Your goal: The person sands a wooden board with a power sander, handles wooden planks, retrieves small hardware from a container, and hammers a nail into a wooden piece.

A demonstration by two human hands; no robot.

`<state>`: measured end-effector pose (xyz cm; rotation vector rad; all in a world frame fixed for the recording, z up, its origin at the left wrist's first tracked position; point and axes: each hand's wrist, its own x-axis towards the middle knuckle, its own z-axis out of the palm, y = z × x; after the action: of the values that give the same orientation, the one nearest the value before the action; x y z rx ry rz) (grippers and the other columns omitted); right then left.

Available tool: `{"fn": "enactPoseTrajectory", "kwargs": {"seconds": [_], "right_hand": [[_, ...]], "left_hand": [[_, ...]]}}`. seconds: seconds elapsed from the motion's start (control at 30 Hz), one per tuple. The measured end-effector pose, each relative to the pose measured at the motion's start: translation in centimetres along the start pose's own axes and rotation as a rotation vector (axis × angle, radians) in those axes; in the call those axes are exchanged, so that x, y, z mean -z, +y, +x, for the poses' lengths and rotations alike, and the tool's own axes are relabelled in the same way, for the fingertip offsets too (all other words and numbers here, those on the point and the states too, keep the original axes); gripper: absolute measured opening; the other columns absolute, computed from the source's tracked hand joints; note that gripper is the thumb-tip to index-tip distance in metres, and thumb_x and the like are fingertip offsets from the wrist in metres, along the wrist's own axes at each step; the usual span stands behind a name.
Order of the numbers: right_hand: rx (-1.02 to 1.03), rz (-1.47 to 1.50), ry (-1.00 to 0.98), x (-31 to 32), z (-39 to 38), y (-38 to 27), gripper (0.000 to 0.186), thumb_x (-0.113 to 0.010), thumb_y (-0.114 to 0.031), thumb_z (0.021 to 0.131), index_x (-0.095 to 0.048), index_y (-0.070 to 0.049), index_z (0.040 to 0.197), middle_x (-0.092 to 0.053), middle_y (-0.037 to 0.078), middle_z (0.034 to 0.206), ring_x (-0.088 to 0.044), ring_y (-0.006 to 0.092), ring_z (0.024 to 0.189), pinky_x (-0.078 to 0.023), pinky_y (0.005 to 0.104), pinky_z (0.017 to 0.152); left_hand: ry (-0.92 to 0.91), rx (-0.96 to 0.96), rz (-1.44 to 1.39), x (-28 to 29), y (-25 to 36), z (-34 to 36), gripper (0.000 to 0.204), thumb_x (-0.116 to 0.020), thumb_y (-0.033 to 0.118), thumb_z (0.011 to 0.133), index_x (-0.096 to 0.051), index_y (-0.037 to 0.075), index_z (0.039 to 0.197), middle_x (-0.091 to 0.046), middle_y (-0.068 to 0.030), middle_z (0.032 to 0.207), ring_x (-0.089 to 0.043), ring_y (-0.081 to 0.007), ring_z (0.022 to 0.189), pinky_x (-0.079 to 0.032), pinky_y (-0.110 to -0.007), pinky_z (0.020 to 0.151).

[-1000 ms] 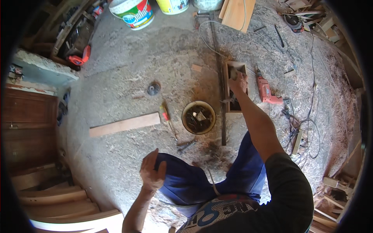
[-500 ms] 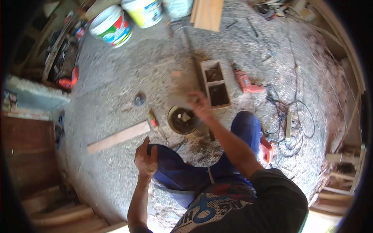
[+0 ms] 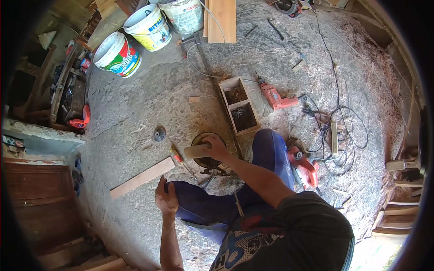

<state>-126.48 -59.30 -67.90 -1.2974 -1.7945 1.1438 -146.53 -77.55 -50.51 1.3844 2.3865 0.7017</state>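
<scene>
Concrete floor (image 3: pixel 158 104), dusty and strewn with shavings, carries the work directly, and the tools lie around the person's bent legs, presumably so each can be reached without rising.

The right hand's (image 3: pixel 215 148) grip is wrapped around one end of a tan block (image 3: pixel 194 152), leaving the other end jutting free to the left, perhaps to keep its face usable. The block sits above the round bowl (image 3: pixel 199 138), covering part of it; whether they touch, I cannot tell. The left hand (image 3: pixel 167 198) holds nothing, its fingers loosely parted beside the left knee, maybe for balance.

Just beyond it, a wooden strip (image 3: pixel 142 177) lies flat, with a screwdriver (image 3: pixel 176 155) near its end. A two-compartment box (image 3: pixel 238 104) holds small dark pieces, its divider likely keeping them sorted. Beside it rests a red drill (image 3: pixel 276 97) on its side, apparently parked within right-hand reach.
</scene>
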Motion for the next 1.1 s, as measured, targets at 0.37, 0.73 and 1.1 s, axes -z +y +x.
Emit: {"fn": "enactPoseTrajectory", "kwargs": {"seconds": [0.37, 0.73, 1.1], "right_hand": [[-0.677, -0.171, 0.120, 11.2, 9.2, 7.6, 0.058, -0.057, -0.024, 0.090, -0.040, 0.002, 0.139, -0.041, 0.025, 0.143, -0.039, 0.0438, 0.133, -0.035, 0.0469, 0.111], [-0.717, -0.348, -0.036, 10.1, 8.9, 6.8, 0.046, -0.052, -0.020, 0.089, -0.044, -0.002, 0.131, -0.048, 0.025, 0.135, -0.046, 0.0409, 0.129, -0.037, 0.0530, 0.106], [-0.400, -0.547, -0.089, 12.3, 8.5, 10.1, 0.026, -0.058, -0.015, 0.079, -0.068, 0.001, 0.097, -0.069, 0.026, 0.093, -0.069, 0.0402, 0.093, -0.055, 0.0503, 0.076]], "left_hand": [[0.028, 0.146, -0.020, -3.0, -0.1, 1.2, 0.049, -0.058, 0.027, 0.092, -0.056, -0.002, 0.132, -0.068, -0.0240, 0.111, -0.067, -0.0382, 0.102, -0.051, -0.043, 0.090], [-0.043, 0.103, -0.099, -6.1, -4.3, 4.3, 0.048, -0.055, 0.022, 0.095, -0.052, -0.006, 0.133, -0.070, -0.0136, 0.090, -0.064, -0.0217, 0.078, -0.050, -0.035, 0.073], [-0.064, 0.154, -0.140, -5.9, -2.9, 5.4, 0.048, -0.057, 0.024, 0.093, -0.055, -0.003, 0.132, -0.072, -0.0145, 0.097, -0.067, -0.0248, 0.085, -0.051, -0.035, 0.079]]}}
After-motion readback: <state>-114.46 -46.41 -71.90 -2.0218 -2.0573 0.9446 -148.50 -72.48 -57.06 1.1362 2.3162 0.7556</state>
